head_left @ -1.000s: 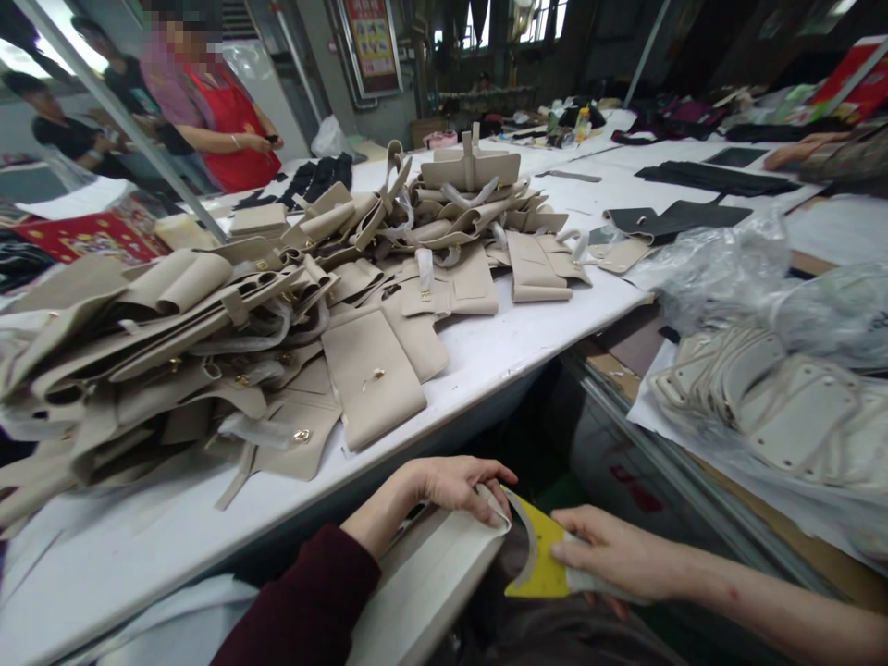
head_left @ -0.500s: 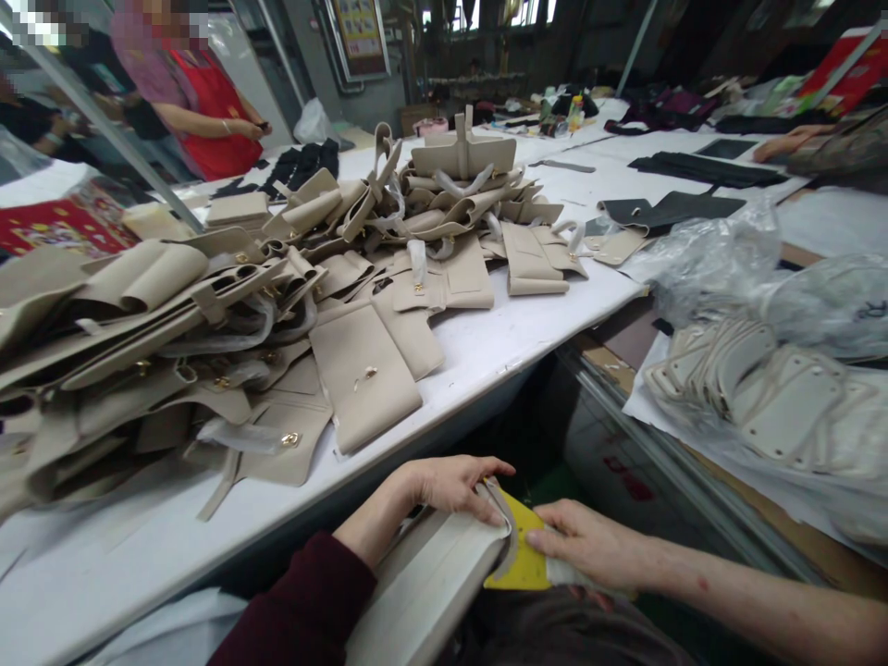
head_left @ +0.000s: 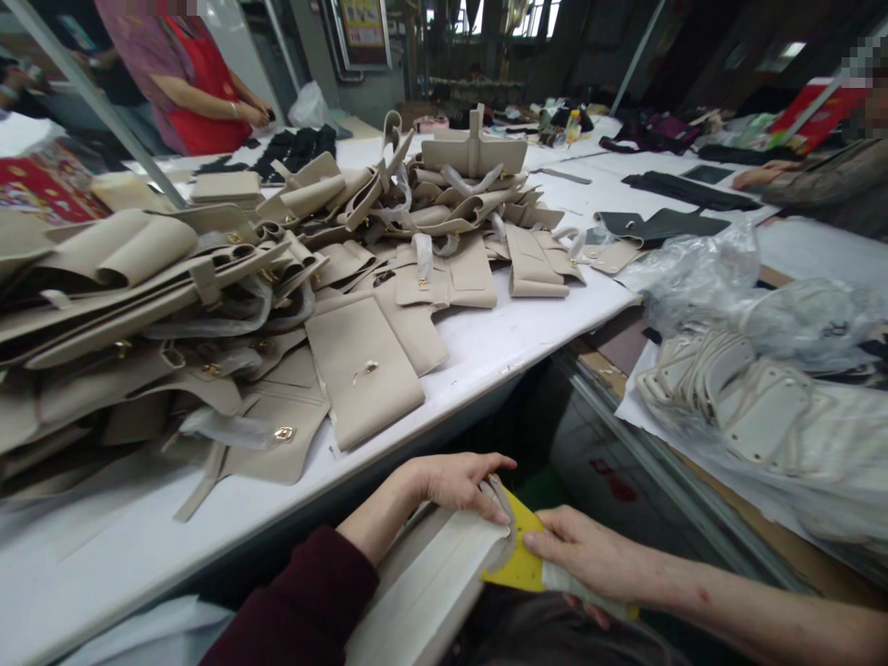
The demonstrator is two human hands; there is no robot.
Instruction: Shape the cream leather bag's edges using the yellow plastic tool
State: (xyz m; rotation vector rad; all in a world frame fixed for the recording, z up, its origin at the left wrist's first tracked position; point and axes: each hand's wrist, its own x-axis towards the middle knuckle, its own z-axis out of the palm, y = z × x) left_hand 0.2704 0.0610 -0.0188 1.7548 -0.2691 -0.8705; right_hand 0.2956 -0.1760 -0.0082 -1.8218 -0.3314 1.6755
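My left hand (head_left: 454,483) grips the end of a long pale bag piece (head_left: 423,583) on my lap; its thumb presses on the cream lining and its index finger stretches out. My right hand (head_left: 589,550) is closed round the white-wrapped handle of a yellow scraper-like tool (head_left: 517,555). The tool's flat yellow blade lies against the curved grey-beige edge at the end of the piece, close to my left fingers. How far the blade reaches under that edge is hidden.
Beige bag parts (head_left: 364,370) are heaped on the white table (head_left: 478,351) ahead. Pale stitched pieces (head_left: 763,407) and clear plastic (head_left: 721,268) lie on the right-hand bench. A person in a red apron (head_left: 208,102) stands at the back left; another person's sleeve (head_left: 819,190) shows at right.
My view has shifted slightly. Both hands keep nearly the same place, and the yellow tool is tilted a little more, with the tip of its handle now showing below my right hand.
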